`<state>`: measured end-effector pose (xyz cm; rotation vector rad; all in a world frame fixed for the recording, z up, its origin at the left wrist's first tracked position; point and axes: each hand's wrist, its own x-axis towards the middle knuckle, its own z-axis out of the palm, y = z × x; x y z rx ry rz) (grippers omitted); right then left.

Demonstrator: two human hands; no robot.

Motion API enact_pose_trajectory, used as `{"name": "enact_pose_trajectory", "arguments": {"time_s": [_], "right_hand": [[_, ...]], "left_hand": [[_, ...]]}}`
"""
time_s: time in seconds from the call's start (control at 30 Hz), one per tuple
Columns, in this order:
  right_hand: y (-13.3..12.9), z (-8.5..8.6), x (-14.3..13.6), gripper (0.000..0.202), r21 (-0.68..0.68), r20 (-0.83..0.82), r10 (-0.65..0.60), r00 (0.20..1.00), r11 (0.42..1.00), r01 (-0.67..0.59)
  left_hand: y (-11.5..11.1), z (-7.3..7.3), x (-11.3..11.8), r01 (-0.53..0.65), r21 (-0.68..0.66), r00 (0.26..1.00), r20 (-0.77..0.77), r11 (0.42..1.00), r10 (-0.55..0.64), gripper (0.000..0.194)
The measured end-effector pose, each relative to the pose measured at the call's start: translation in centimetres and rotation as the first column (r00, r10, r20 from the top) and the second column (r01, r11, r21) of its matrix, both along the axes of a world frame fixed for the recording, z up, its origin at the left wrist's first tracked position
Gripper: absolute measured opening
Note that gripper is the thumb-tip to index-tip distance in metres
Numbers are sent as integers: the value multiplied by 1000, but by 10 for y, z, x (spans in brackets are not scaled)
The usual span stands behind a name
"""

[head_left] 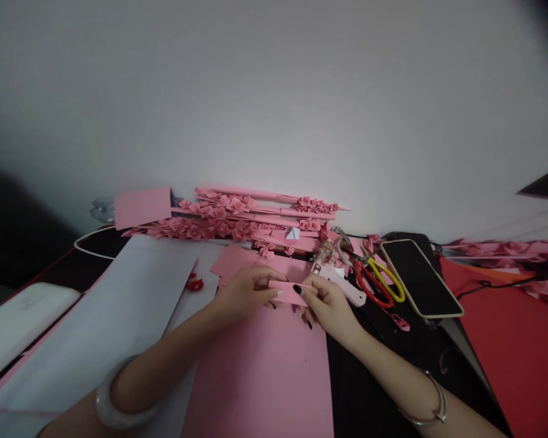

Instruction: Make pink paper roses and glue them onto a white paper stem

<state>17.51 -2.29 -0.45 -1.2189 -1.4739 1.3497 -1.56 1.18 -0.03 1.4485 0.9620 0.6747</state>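
Note:
Between my two hands is a small piece of pink paper (288, 293), held above a large pink sheet (260, 377). My left hand (249, 292) pinches its left end between thumb and fingers. At the right end, the thumb and fingers of my right hand (329, 304) are closed on the same piece. Whether the paper has a fold in it is hard to make out. Just beyond my right hand lies a pale pink glue gun (347, 288). Smaller pink paper pieces (232, 261) lie behind my left hand.
Pink paper flower stems (228, 228) are piled along the wall. To the right are red-handled scissors (369, 286), yellow-handled pliers (390, 281), a phone (422, 277) and red sheets (516, 347). White sheets (109, 304) and a white box-like device (27, 322) lie left.

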Motion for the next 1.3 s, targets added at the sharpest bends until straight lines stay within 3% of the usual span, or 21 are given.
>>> {"name": "enact_pose_trajectory", "arguments": {"time_s": [0.07,0.17,0.3,0.6,0.83,0.97,1.03,1.17,1.3], "right_hand": [[-1,-2,1,31,29,45,11,999,1000,-12],[-3,-5,2,27,87,140,54,989,994,-67],[-5,-4,1,25,118,223,78,972,987,-107],[-7,3,-2,34,85,191,14,982,996,-31],[-4,2,1,44,95,179,-15,984,995,-2],[-2,3,3,47,79,119,-44,992,996,35],[-1,2,3,48,63,106,-36,994,998,29],[-2,1,4,51,46,92,-14,996,999,10],[-1,2,3,49,41,76,-15,997,999,12]], "left_hand": [[0,-1,-1,32,154,994,-107,987,-16,12],[0,-1,-1,74,301,984,-179,951,-20,19],[-1,1,-1,103,332,978,-206,938,-35,18],[-2,0,-4,59,465,926,-357,883,126,34],[0,-3,-6,-30,536,914,-327,844,241,46],[-2,7,-8,-116,627,915,-234,770,328,32],[-2,10,-8,-64,672,951,-183,737,250,20],[-3,7,-6,142,669,979,-206,730,-2,47],[-3,1,-5,158,617,968,-250,771,2,40]]}}
